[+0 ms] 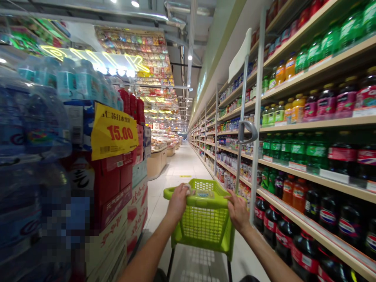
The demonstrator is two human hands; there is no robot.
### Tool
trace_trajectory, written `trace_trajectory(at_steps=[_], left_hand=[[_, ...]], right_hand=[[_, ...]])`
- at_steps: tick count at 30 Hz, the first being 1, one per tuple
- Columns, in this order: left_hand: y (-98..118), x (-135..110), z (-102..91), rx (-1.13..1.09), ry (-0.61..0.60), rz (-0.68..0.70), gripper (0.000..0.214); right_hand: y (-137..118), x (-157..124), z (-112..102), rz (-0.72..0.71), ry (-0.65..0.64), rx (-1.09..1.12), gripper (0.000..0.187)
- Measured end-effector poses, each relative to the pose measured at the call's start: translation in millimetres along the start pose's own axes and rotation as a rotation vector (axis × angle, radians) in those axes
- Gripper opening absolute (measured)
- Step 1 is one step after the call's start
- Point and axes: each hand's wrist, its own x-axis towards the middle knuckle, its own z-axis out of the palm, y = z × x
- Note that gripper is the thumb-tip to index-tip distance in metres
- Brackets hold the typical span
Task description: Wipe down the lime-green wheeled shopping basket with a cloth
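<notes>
A lime-green shopping cart (202,231) with a lattice basket stands directly in front of me. My left hand (178,201) is closed round the left part of its handle (207,201). Something small and whitish shows by that thumb, too small to name. At the handle's right end, my right hand (237,210) is closed on the bar, its forefinger lying along the top. Between the hands, a clear panel with a label (202,194) is set into the handle. The basket's inside is mostly hidden behind its near wall.
Shelves of soft drink bottles (315,149) line the right side, with a metal pole (242,102) bearing a grey hook-shaped handle (247,132). Stacked drink cartons (113,192) and a yellow price sign (114,131) stand close on the left. A tiled aisle (180,160) runs ahead past display counters (157,162).
</notes>
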Motion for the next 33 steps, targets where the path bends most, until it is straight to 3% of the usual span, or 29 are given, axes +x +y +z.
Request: trace_trajectory(at_steps=[3,5,8,10,15,17,20,24,26,30,33], left_hand=[[-19,-3,-8.0,0.034,0.068,-0.098,0.028],[-5,-7,3.0,0.012,0.069,-0.038,0.028],[26,-8,25.3,-0.054,0.022,0.171,0.027],[30,-7,29.0,-0.078,0.005,0.227,0.027],[-27,-7,-4.2,0.010,0.067,-0.036,0.027],[-38,-9,-12.7,0.041,0.095,-0.106,0.026],[-16,-10,-2.1,0.018,0.062,-0.056,0.028],[30,-5,21.9,-0.108,-0.076,0.156,0.031],[32,-1,20.8,-0.148,-0.091,0.136,0.032],[9,6,2.2,-0.161,0.009,-0.108,0.032],[16,9,1.4,-0.260,0.028,-0.100,0.029]], right_hand=[[-1,0,3,-0.001,0.013,-0.002,0.046],[-1,0,4,0.004,0.016,-0.007,0.045],[0,1,3,0.013,0.005,-0.017,0.044],[2,1,1,0.014,-0.004,-0.025,0.044],[2,0,0,-0.005,-0.006,-0.018,0.044],[1,0,1,-0.007,0.005,-0.023,0.043],[1,0,2,0.000,0.006,-0.026,0.043],[5,0,0,0.002,-0.030,-0.025,0.042],[7,0,-3,0.001,-0.034,-0.030,0.042],[4,1,-6,0.017,-0.021,-0.043,0.039],[-12,6,-4,0.061,0.019,-0.041,0.037]])
